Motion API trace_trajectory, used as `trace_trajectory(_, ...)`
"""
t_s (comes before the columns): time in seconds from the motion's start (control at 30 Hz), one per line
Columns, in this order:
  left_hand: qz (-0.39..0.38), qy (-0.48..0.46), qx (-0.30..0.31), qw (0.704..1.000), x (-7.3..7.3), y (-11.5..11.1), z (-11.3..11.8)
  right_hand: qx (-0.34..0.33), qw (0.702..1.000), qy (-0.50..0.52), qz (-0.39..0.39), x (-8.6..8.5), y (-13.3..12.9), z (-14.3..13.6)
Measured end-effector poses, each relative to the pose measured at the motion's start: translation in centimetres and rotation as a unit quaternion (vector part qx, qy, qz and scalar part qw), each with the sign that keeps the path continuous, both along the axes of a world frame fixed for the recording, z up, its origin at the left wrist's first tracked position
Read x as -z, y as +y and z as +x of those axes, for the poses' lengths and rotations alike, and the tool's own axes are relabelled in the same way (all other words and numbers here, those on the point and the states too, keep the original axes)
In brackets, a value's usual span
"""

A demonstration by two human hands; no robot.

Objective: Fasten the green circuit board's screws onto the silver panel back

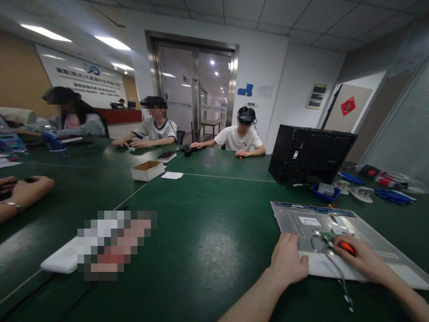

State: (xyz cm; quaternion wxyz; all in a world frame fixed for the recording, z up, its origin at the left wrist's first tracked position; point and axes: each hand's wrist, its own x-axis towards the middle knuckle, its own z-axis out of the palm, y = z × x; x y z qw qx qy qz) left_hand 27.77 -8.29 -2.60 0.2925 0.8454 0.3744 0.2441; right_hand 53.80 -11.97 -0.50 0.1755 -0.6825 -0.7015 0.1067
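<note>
A flat metal-backed display panel (pixel 368 241) lies on the table at the right, with a blue strip along its far edge and a white band along its near edge. My left hand (pixel 286 259) grips the panel's near left corner, thumb at the front edge. Closed round an orange-handled screwdriver (pixel 347 247), my right hand (pixel 363 259) is over the panel beside a small green circuit board (pixel 329 237). The screwdriver's tip cannot be made out. A bundle of thin grey cables (pixel 340 273) runs from near the board over the panel's front edge.
Behind the panel stand a black monitor housing (pixel 311 154) and a blue tray (pixel 323 191) of parts. A white open box (pixel 147 171) and a white device (pixel 63 257) are on the green table (pixel 208 214). Several people sit around it; another person's hands (pixel 31 190) show at left.
</note>
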Motion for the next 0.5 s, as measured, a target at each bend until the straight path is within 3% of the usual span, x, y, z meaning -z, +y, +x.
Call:
trace_trajectory(0.3,0.005,0.005,0.012,1.000,0.1,0.1,0.1,-0.010,1.000,-0.003,-0.023,0.9,-0.4,1.1)
trace_trajectory(0.37,-0.001,-0.002,-0.019,1.000,0.2,0.0,0.3,-0.015,1.000,-0.010,-0.015,0.7,-0.1,0.4)
trace_trajectory(0.5,-0.009,0.042,-0.148,0.988,-0.3,-0.6,0.7,0.003,0.998,-0.060,0.013,0.3,0.9,-1.6)
